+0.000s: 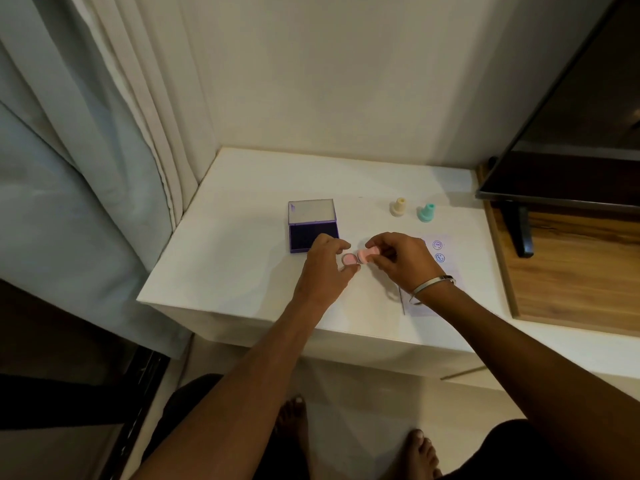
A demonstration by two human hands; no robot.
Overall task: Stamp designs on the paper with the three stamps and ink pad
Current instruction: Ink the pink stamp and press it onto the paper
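My right hand [398, 259] pinches a pink stamp [367, 254] above the white table [242, 237]. My left hand [325, 265] holds the stamp's round pink cap [349, 259] between thumb and fingers, just left of the stamp. An open purple ink pad [313, 225] lies behind my left hand, its lid raised. A cream stamp [399, 206] and a teal stamp [426, 213] stand upright at the back right. The paper [445, 268] lies under my right wrist and shows two blue round prints [438, 251].
A dark TV screen [571, 150] on a stand leans over a wooden shelf [571, 271] at the right. Curtains [104, 133] hang at the left beside the table's edge. A wall runs behind the table. Bare feet show below on the floor.
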